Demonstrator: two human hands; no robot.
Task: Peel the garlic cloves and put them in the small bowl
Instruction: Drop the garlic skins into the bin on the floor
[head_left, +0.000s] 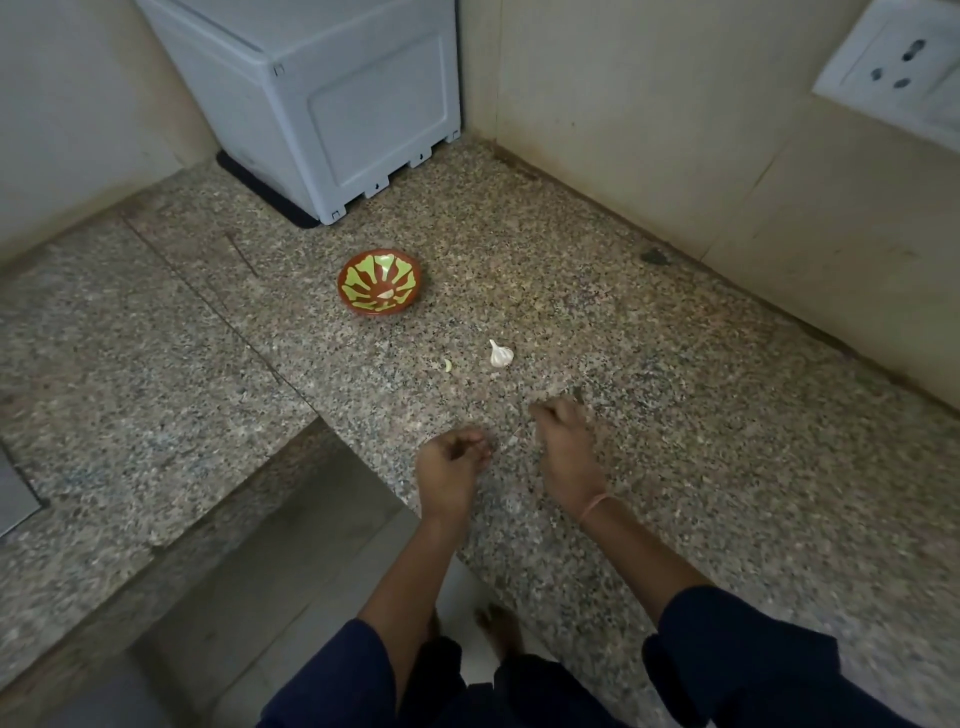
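Peeling near the counter's (675, 415) front edge, both hands close together, short of the small bowl (379, 283)
The left hand (452, 462) and right hand (563, 441), nearer the person than the bowl, curl their fingers, probably to pick skin off a clove; blur hides whether either grips anything. A loose clove (448, 365) and the garlic bulb (501, 355) lie between bowl and hands, within easy reach. A white appliance (311, 104) stands behind the bowl, a wall socket (893, 73) far to its right; neither looks in the way

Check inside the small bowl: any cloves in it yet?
One small pale piece, likely a clove, lies in the small bowl. Its near inner wall is hidden behind the rim.
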